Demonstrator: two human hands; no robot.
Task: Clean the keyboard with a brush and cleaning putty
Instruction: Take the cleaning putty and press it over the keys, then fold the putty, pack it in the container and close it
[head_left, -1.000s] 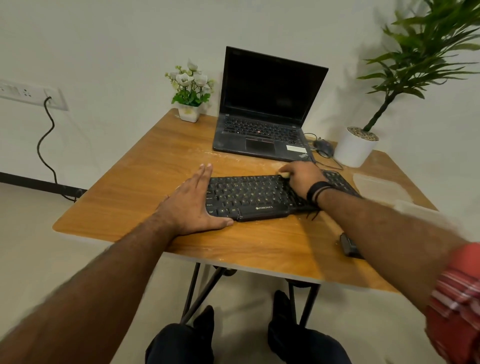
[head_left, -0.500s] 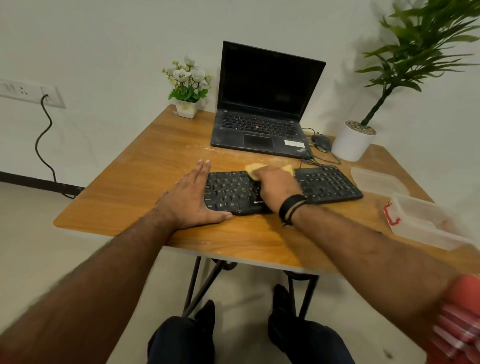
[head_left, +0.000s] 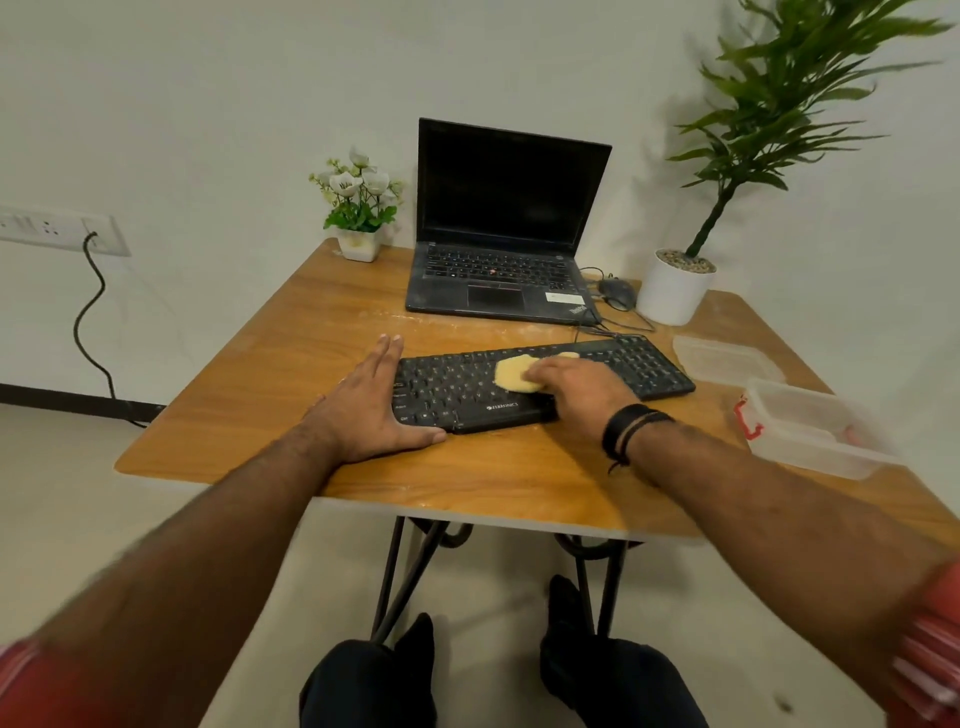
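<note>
1. The left hand lies flat on the table with its fingers straight. It presses against the left end of the keyboard, and the thumb runs along the front edge.
2. The right hand rests on top of the keyboard, near the middle. Its fingers press down on a soft yellow lump of putty. The fingers look bent a little over it, but I cannot tell if they wrap around it.
3. The putty sits on the keys. Part of it sticks out to the left of the fingers, and a small bit shows behind the hand.
4. A black band goes around the right wrist.
5. To the right, near the table edge, stands a clear plastic box with a red clip. Its lid lies a bit farther back.
6. Behind the keyboard is an open laptop with a dark screen.
7. A black mouse sits just right of the laptop.
8. A small flower pot stands at the far left, and a tall green plant in a white pot at the far right.
</note>
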